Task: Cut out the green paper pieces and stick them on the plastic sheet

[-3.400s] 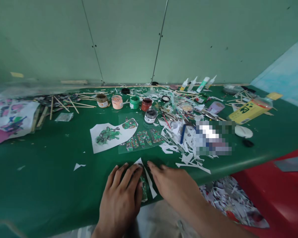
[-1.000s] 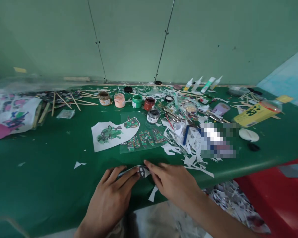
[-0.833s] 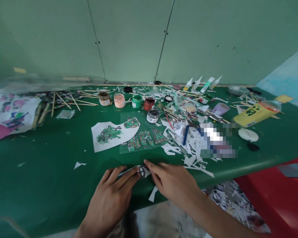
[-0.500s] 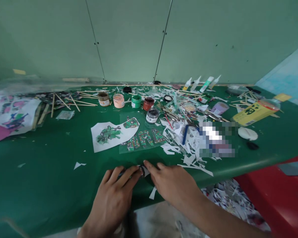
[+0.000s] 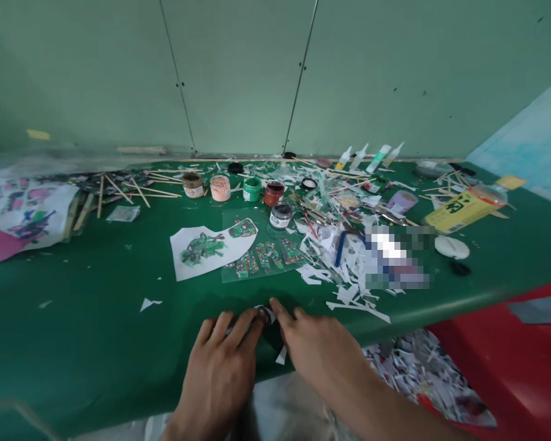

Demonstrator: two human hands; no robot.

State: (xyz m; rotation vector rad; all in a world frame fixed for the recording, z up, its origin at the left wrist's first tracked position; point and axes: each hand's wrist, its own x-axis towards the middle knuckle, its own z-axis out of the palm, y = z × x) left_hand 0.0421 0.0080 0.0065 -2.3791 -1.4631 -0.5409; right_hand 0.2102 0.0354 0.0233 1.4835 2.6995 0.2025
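Note:
At the table's front edge my left hand (image 5: 224, 361) is closed, its curled fingers on a small white piece of paper with dark marks (image 5: 267, 313). From the other side my right hand (image 5: 319, 343) is also closed on this piece, index finger stretched to its edge and thumb underneath. Most of the piece is hidden by my fingers. A white paper scrap (image 5: 281, 356) lies just below, between the hands. Beyond them, a white sheet with a green drawing (image 5: 202, 251) overlaps a clear plastic sheet with green patterned cut-outs (image 5: 269, 257).
Open paint jars (image 5: 251, 189) stand in a row behind the sheets. Paper offcuts (image 5: 349, 275) pile up at right, near a yellow-labelled bottle (image 5: 463, 208). Wooden sticks (image 5: 140, 191) and a printed sheet (image 5: 22, 208) lie at left. More scraps fill a container (image 5: 427, 373) below the edge.
The small paper piece has turned a little between my fingers, and both hands have shifted slightly to the right. The view has moved slightly; the things on the table stay put.

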